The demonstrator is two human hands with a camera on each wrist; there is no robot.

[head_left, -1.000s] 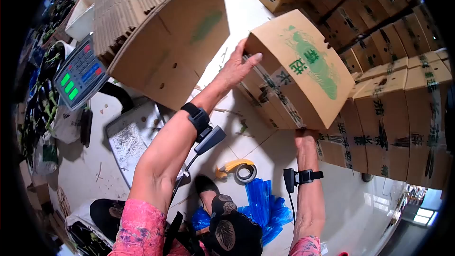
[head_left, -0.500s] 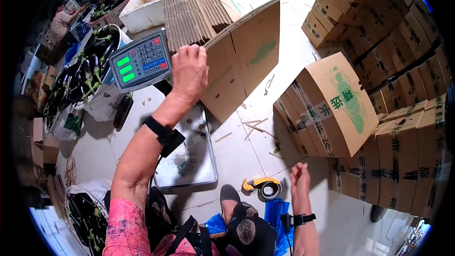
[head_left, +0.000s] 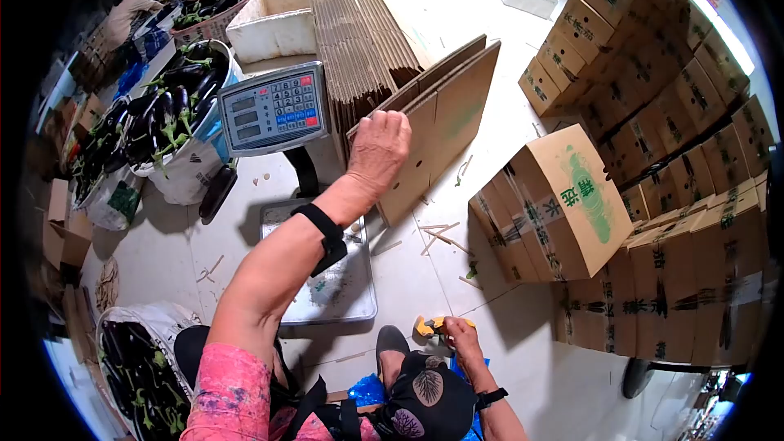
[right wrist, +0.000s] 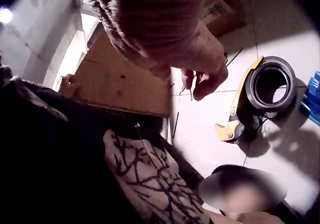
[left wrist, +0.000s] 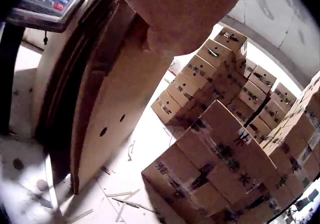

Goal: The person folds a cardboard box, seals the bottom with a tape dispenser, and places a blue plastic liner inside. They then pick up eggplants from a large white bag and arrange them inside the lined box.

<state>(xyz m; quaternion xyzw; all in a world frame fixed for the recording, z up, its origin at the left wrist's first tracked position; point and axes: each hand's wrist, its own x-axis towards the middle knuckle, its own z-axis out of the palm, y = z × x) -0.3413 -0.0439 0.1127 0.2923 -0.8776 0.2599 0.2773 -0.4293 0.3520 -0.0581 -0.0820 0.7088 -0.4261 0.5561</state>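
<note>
My left hand (head_left: 380,151) holds the top edge of a flattened cardboard carton (head_left: 445,135), fingers curled over it. In the left wrist view, that hand covers part of the upper edge of the cardboard (left wrist: 117,99). My right hand (head_left: 464,341) is low, over a yellow tape dispenser (head_left: 426,327). The right wrist view shows loosely bent fingers with nothing between them, apart from the dispenser (right wrist: 239,89) and its tape roll, which lie on the floor. Green print marks a taped carton (head_left: 584,196) on the right.
A weighing scale (head_left: 273,110) stands beside a stack of folded cartons (head_left: 351,45). Taped cartons (head_left: 665,290) are piled along the right. Eggplants fill a bucket (head_left: 184,175) and a sack (head_left: 155,318) at left. Blue plastic (head_left: 365,390) lies near the feet.
My left hand has left the printed carton and moved to the flattened cardboard, which now leans further right. My right hand has come down from that carton to the tape dispenser. The scale's green display has gone dark.
</note>
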